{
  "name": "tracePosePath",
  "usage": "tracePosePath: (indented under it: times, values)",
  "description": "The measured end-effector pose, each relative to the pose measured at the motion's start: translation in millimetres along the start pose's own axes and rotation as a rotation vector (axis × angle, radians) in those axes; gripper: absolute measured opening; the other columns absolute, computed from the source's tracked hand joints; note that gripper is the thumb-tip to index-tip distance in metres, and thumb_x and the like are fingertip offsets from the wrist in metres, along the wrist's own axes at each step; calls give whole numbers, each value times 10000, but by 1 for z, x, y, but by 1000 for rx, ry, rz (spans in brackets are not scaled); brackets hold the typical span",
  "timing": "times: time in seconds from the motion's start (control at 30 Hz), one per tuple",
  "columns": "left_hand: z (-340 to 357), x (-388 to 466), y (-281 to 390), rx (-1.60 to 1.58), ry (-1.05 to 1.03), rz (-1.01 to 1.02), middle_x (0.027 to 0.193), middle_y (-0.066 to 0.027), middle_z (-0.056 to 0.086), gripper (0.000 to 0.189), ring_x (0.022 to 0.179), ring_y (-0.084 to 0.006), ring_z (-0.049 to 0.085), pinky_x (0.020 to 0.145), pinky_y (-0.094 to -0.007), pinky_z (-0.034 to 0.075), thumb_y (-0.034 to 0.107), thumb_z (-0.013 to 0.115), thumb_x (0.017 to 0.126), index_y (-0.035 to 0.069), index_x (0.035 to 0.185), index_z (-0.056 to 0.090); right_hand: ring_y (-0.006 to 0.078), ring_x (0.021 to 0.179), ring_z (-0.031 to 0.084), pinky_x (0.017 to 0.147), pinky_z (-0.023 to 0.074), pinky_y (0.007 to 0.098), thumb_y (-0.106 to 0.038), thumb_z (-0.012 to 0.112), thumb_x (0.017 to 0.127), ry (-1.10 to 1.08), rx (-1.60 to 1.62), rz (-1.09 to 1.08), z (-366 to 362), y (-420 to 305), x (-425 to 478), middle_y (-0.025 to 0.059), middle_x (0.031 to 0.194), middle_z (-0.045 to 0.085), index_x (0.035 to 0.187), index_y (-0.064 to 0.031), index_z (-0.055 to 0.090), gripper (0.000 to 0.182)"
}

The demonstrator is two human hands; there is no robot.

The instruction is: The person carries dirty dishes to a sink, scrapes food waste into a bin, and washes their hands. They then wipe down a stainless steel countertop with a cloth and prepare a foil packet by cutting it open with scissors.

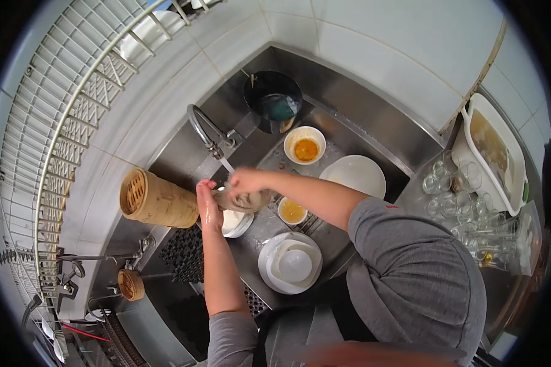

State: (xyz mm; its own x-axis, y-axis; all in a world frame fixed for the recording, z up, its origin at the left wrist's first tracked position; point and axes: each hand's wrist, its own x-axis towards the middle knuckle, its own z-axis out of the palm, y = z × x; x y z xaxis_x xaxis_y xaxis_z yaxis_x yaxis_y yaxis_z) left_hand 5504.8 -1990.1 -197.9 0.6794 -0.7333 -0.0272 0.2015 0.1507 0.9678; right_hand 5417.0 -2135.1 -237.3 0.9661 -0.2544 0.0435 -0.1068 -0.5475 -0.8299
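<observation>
Water runs from the curved metal faucet [204, 130] beside my hands. My right hand [247, 181] is blurred and closed around a wet, greyish-beige item [245, 201], which looks like a cloth or net. My left hand [209, 204] is raised at the left edge of that item, its palm turned toward it; whether it grips it is unclear. White dishes [235, 225] lie below. Close by are a white bowl with orange liquid [306, 150], a small bowl with yellow liquid [293, 211], a large white plate [360, 174] and a stack of white dishes [282, 273].
Stacked bamboo steamers [165, 197] stand left of my left hand. A black bucket [272, 98] sits in the back corner. Many drinking glasses [468, 202] and a white tub [482, 105] stand at the right. A wire rack [69, 101] hangs at the upper left.
</observation>
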Motion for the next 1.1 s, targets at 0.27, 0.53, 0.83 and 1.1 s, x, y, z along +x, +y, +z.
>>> tracePosePath:
  times: [0.27, 0.53, 0.83, 1.1]
  values:
    - [23, -4, -71, 671, -87, 360, 1100, -130, 565, 415, 963, -264, 565, 834, -369, 449, 13, 628, 753, -5, 1146, 495, 406, 918, 580, 784, 455, 462, -277, 626, 796, 653, 151, 57, 36, -35, -3, 230, 974, 605, 1020, -22, 511, 358]
    - [29, 4, -58, 243, 31, -114, 977, -76, 600, 326, 800, -187, 603, 714, -260, 497, -72, 494, 823, 27, 1131, 534, 266, 1050, 513, 821, 433, 468, -245, 642, 810, 743, 1269, 578, 34, -1, -18, 146, 1040, 570, 1135, -88, 485, 394]
    - [17, -13, -30, -86, -236, -405, 1255, -110, 419, 395, 1097, -265, 472, 967, -383, 377, 218, 540, 893, 129, 1266, 447, 333, 766, 617, 706, 498, 390, -275, 677, 754, 924, 599, 101, 36, -1, 12, 131, 935, 631, 876, -42, 626, 268]
    - [-57, 84, -95, -896, -803, -349, 1322, -125, 406, 446, 1210, -275, 414, 982, -417, 374, 372, 401, 928, 41, 1224, 445, 291, 758, 587, 703, 463, 347, -109, 664, 738, 754, 299, -174, 51, -43, -16, 154, 836, 563, 695, -8, 499, 198]
